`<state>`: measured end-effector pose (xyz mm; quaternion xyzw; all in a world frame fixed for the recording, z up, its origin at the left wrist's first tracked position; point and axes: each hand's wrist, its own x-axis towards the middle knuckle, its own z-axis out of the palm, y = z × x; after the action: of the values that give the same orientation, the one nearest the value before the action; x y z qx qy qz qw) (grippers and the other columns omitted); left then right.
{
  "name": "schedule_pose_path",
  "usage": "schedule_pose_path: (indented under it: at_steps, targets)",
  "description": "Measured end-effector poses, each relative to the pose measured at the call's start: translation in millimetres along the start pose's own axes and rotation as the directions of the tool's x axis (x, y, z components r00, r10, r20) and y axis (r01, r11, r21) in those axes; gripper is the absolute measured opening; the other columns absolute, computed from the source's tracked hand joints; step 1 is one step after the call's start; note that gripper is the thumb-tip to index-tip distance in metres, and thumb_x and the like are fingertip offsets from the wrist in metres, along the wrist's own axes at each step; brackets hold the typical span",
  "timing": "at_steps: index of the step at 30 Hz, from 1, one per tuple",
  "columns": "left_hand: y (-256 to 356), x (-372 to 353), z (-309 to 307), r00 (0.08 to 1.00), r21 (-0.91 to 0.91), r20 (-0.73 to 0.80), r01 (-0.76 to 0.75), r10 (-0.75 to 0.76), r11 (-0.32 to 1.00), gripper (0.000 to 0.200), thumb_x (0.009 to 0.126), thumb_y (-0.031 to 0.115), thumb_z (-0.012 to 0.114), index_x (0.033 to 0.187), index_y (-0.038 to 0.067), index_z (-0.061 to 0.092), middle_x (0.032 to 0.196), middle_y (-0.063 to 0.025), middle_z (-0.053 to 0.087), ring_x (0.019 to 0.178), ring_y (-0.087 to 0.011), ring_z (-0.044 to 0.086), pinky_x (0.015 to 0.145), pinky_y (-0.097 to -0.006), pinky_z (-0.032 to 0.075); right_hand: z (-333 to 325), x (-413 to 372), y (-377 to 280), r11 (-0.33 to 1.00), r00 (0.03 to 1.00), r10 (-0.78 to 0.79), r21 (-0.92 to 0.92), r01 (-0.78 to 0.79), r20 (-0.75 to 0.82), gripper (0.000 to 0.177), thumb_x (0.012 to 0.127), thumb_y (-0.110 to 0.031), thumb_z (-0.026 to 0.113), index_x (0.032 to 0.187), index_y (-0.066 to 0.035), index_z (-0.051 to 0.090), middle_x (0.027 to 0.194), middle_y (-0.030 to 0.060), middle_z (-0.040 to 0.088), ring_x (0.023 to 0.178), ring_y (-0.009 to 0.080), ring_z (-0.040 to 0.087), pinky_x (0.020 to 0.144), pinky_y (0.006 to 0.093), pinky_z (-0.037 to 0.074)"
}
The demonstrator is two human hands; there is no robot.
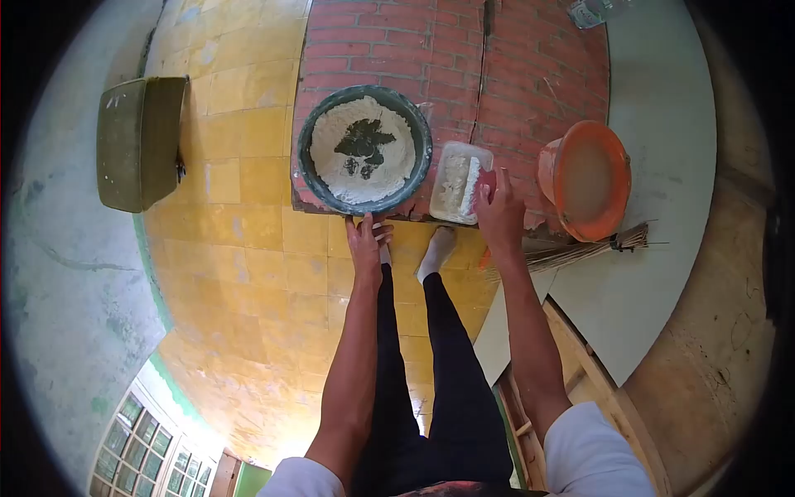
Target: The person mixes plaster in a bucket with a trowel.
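1. Fingers of the right hand [502, 214] gripped a red tool [483, 193] over the tub [448, 184].
2. Left hand [365, 241] touched the basin [424, 145]; grip unclear.
3. Probably light and stiff, the tool seemed best held by its uncoated red part.

No legible text in the head view. Only candidate: clear bottle [587, 13] at the top edge, right of center, partly cut off by the frame. Looks like a label or print on its side, but too small and blurred to make out any letters, brand or number.
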<state>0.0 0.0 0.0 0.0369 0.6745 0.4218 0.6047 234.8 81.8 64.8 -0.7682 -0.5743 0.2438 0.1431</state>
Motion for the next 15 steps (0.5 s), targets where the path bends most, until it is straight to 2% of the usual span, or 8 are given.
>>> schedule_pose_path:
  at_steps: [3,5,12,15]
  targets:
    - [-3,3,2,0.999,-0.002,-0.006,-0.041,0.041,0.999,0.059,0.106,0.039,0.059,0.153,0.013,0.033,0.112,-0.0113,0.068,0.092,-0.0206,0.07,0.076,-0.0343,0.055,0,1,8,0.995,0.993,-0.084,-0.059,0.08,-0.081,0.038,0.094,-0.01,0.064,0.13,-0.001,0.057,0.101,0.0281,0.071,0.089,0.0476,0.07,0.077,0.0565,0.054]
    - [-2,7,-9,0.998,-0.015,-0.018,-0.053,0.053,0.998,0.066,0.106,0.038,0.059,0.157,0.015,0.026,0.114,-0.0142,0.069,0.093,-0.0236,0.071,0.079,-0.0363,0.057,5,-2,8,0.999,0.999,-0.037,0.0,0.037,-0.027,0.037,0.094,-0.01,0.063,0.129,0.0,0.058,0.101,0.0288,0.071,0.091,0.0479,0.069,0.076,0.056,0.054]
    - [14,6,-14,0.997,-0.012,-0.036,-0.067,0.067,0.998,0.074,0.105,0.037,0.061,0.162,0.015,0.019,0.115,-0.0137,0.066,0.094,-0.0239,0.071,0.081,-0.0371,0.057,1,-1,0,1.0,0.999,0.004,0.002,-0.004,-0.043,0.036,0.094,-0.011,0.064,0.128,0.0,0.059,0.099,0.0278,0.072,0.092,0.0482,0.07,0.074,0.0539,0.055]
    - [16,7,-18,0.997,-0.031,-0.035,-0.074,0.072,0.997,0.082,0.105,0.035,0.063,0.166,0.016,0.012,0.116,-0.0142,0.066,0.097,-0.0241,0.07,0.081,-0.0374,0.057,-5,0,-10,0.995,0.997,0.055,0.083,-0.051,-0.045,0.036,0.094,-0.011,0.065,0.127,0.0,0.059,0.097,0.0257,0.072,0.09,0.0457,0.071,0.073,0.052,0.055]
